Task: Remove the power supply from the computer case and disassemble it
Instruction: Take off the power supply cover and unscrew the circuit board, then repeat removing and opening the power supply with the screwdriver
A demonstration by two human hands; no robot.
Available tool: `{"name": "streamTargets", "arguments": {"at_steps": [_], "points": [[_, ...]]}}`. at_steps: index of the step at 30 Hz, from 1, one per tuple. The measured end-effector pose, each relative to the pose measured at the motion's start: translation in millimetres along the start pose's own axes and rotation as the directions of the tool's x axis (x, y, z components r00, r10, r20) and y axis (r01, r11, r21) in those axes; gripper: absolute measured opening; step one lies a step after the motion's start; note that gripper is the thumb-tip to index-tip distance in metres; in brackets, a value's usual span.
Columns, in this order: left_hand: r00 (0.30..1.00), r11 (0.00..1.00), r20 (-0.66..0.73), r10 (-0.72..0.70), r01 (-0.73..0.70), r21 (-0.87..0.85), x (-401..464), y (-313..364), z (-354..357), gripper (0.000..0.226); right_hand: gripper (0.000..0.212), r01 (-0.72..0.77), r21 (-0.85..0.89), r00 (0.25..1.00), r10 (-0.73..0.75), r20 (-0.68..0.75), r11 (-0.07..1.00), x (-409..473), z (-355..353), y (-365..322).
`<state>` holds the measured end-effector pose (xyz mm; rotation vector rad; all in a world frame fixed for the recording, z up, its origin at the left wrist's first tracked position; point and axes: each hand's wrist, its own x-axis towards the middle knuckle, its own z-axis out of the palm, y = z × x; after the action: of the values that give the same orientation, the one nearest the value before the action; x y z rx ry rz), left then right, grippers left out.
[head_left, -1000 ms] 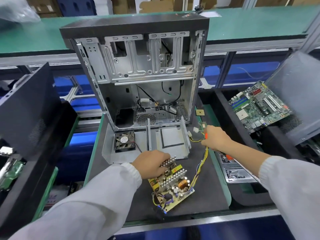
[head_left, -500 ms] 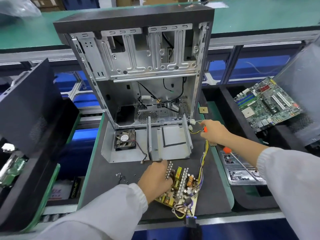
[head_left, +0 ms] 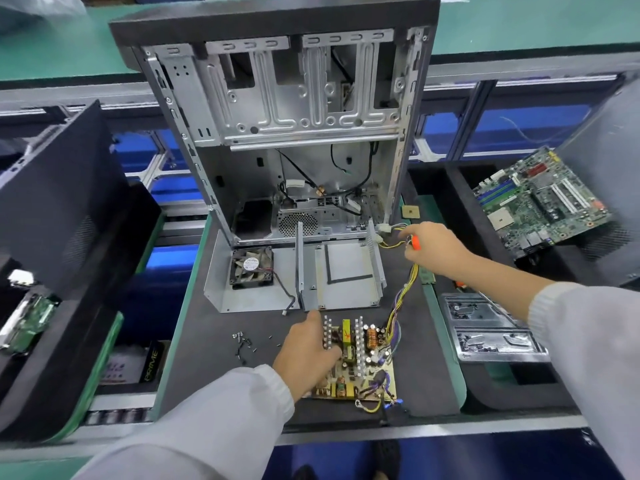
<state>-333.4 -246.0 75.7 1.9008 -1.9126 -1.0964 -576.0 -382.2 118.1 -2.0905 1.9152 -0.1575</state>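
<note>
A dark grey tabletop (head_left: 214,348) with a green edge (head_left: 173,327) fills the middle of the view. Beyond it runs a long green bench (head_left: 519,26) on a pale metal frame (head_left: 485,77), with blue panels (head_left: 502,129) showing under it between grey uprights. To the left and right stand black bins (head_left: 114,271), tilted inward. Just beside the tabletop on the right lies a shiny metal tray (head_left: 498,355) with two compartments. A grey rail (head_left: 415,433) runs along the near side, and below it the floor (head_left: 485,459) looks blue. The light is even and bright, with no window in view.
</note>
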Motion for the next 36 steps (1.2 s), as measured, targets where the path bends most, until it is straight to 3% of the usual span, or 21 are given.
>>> {"name": "streamTargets", "arguments": {"at_steps": [3,8,10,14,17,21,24,28,30,31,33,34,35,36], "points": [[1.0,1.0,-0.006,-0.001,0.001,0.01,1.0,0.3,0.1,0.02,0.032,-0.02,-0.083,0.998,0.015,-0.057,0.996,-1.2,17.8,7.5],[0.996,0.999,0.082,-0.039,0.042,-0.031,5.1,2.1,-5.6,0.026,0.034,-0.007,-0.12,0.996,0.018,0.089,0.993,-2.2,46.7,13.8],[0.993,0.998,0.105,-0.05,0.054,-0.029,6.7,1.9,-8.0,0.027,0.036,-0.006,-0.137,0.997,0.017,0.082,0.991,-1.7,49.4,12.9],[0.998,0.999,0.065,0.023,-0.026,0.045,10.4,1.4,-14.5,0.033,0.038,-0.031,-0.087,0.999,0.029,-0.027,0.996,-0.2,29.9,10.6],[0.997,0.995,0.008,0.075,-0.075,0.065,11.5,4.0,-26.3,0.033,0.027,-0.058,-0.011,0.99,0.056,-0.127,0.998,-7.6,7.2,4.6],[0.986,0.988,-0.069,0.154,-0.155,-0.012,10.7,15.0,-44.0,0.027,0.016,-0.018,0.047,0.967,0.029,-0.251,0.999,-30.3,-23.9,-22.1],[0.965,0.96,-0.088,0.245,-0.255,-0.119,6.2,33.7,-55.9,0.021,0.018,0.075,0.195,0.957,-0.015,-0.289,0.978,-55.2,-46.8,-56.8],[0.893,0.86,-0.003,0.451,-0.436,-0.265,-8.1,63.2,-63.0,0.047,0.029,0.216,0.373,0.966,-0.143,-0.214,0.902,-97.0,-66.8,-112.2],[0.858,0.807,-0.101,0.503,-0.508,-0.3,-17.6,74.3,-62.9,0.033,0.033,0.294,0.403,0.949,-0.216,-0.227,0.867,-116.2,-66.3,-134.7],[0.864,0.796,-0.196,0.463,-0.503,-0.337,-20.3,77.5,-62.3,0.029,0.034,0.33,0.406,0.938,-0.246,-0.246,0.852,-124.8,-64.2,-143.3],[0.933,0.756,-0.268,0.241,-0.354,-0.55,-28.0,82.2,-63.7,0.017,0.03,0.415,0.354,0.9,-0.322,-0.293,0.838,-139.8,-58.2,-154.8],[0.973,0.683,-0.184,0.137,-0.227,-0.694,-30.9,82.7,-63.6,0.012,0.027,0.476,0.293,0.866,-0.384,-0.32,0.829,-145.3,-54.6,-158.2],[0.994,0.558,-0.056,0.093,-0.098,-0.824,-34.5,83.1,-64.1,0.015,0.025,0.541,0.227,0.821,-0.451,-0.35,0.81,-148.8,-50.1,-160.4],[0.988,0.348,0.103,0.115,0.057,-0.936,-35.9,80.6,-64.1,0.021,0.023,0.589,0.174,0.781,-0.501,-0.372,0.789,-151.8,-46.4,-161.3]]}}
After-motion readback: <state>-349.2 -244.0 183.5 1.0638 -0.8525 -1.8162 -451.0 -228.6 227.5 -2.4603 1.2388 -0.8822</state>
